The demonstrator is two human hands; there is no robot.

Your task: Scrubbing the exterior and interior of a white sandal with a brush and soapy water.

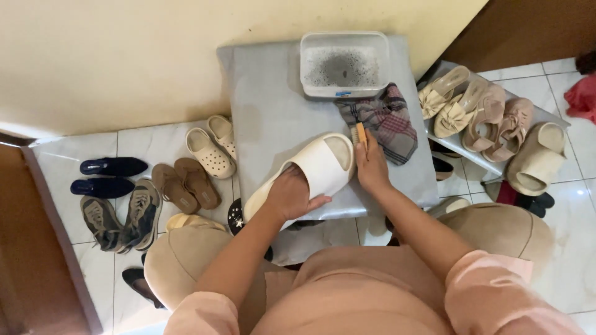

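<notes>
Cream slide sandal (313, 170) lying on the grey bench (267, 111), near its front edge, below the white plastic tub (344, 64) that sits at the bench's far edge. Long axis running on a diagonal: open toe end pointing up and right, toward the tub; heel end pointing down and left, just over the bench's front-left edge. Left hand (292, 195) pushed into the sandal from the heel side, fingers hidden under the strap, thumb lying along the outer side; grip closed around the sole, as far as can be seen. Right hand (371, 166) just beside the toe end, to the tub-side right of it, grip pinched on a small wooden brush (359, 133) whose tip touches or nearly touches the sandal's toe rim; contact not clear. Plaid cloth (383, 121) crumpled on the bench right of the brush, directly under the tub. Left of the bench on the floor: white clogs (214, 149), brown flip-flops (186, 183), grey sneakers (121, 217). Right of the bench: beige sandals (478, 111) on a low rack.
</notes>
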